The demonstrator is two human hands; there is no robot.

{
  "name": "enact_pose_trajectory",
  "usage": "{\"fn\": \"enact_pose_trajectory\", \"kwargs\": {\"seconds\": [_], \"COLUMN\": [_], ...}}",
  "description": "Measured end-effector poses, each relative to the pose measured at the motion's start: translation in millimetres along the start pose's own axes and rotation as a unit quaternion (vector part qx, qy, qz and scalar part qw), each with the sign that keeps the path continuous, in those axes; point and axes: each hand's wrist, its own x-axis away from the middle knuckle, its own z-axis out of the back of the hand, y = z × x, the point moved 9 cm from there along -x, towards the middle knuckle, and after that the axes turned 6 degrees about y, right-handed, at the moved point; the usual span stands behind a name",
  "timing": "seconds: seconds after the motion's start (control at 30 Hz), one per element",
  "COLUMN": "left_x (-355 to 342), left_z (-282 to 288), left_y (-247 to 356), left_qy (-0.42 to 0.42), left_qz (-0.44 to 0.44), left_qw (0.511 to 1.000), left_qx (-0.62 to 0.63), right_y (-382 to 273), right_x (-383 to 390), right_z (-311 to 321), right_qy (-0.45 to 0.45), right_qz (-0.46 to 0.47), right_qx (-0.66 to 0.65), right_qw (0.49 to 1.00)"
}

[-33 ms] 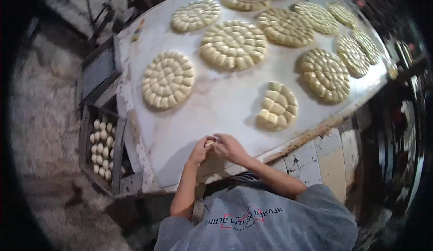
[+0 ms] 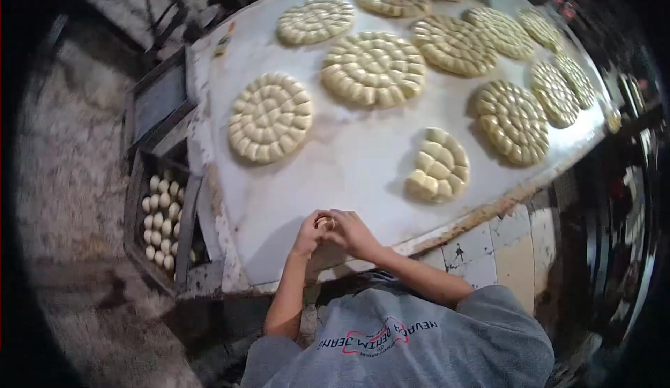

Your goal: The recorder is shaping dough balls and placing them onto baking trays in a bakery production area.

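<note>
Dough piece (image 2: 324,223) sitting at near edge of table (image 2: 335,172), pinched between both hands. Left hand (image 2: 309,233) closing on it from the left side, right hand (image 2: 354,233) wrapping over from the right; fingers of both curled together round the lump, hardly any of it showing. Looking small, pale, soft; probably light, squashing easily, slightly tacky, so likely holding shape only under gentle fingertip pressure. Best taking hold at the sides with fingertips, not squeezing through the middle. Forearms coming up from lower edge, grey shirt (image 2: 412,346) below them.

Moving left, off the table: dark tray (image 2: 162,213) standing beside the table edge, holding rows of small pale dough balls (image 2: 159,224). Second, empty-looking frame (image 2: 159,98) lying just beyond it.

Moving out across the table: half-built round (image 2: 438,166) lying right of centre, near the hands, curved rows filling only one side of the circle. Full round (image 2: 271,117) lying left of it, pieces packed touching in rings. Another full round (image 2: 514,121) sitting further right, near the table's right edge. Bigger one (image 2: 373,69) lying mid-table behind those. More rounds (image 2: 453,42) ranging toward the far rim, spaced apart, not touching each other. Farthest ones getting dim and bent by the lens, detail not readable. Tiled front (image 2: 488,248) showing under the near right edge.
</note>
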Motion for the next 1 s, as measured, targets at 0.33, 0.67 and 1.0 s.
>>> {"fn": "enact_pose_trajectory", "kwargs": {"seconds": [0.33, 0.67, 1.0], "left_x": [112.2, -6.2, 11.4], "left_z": [156.4, 72.7, 186.0], "left_y": [19.5, 100.0, -14.6], "left_qy": [0.203, 0.304, 0.212], "left_qz": [-0.349, -0.263, -0.018], "left_qw": [0.847, 0.797, 0.684], "left_qx": [-0.346, -0.452, -0.697], "right_y": [51.3, 72.2, 32.3], "right_x": [28.0, -72.5, 16.6], "right_z": [13.3, -14.5, 48.6], "right_qy": [0.018, 0.26, 0.077], "right_qz": [-0.138, -0.002, 0.081], "right_qx": [0.039, 0.254, 0.377], "right_qw": [0.989, 0.932, 0.919]}}
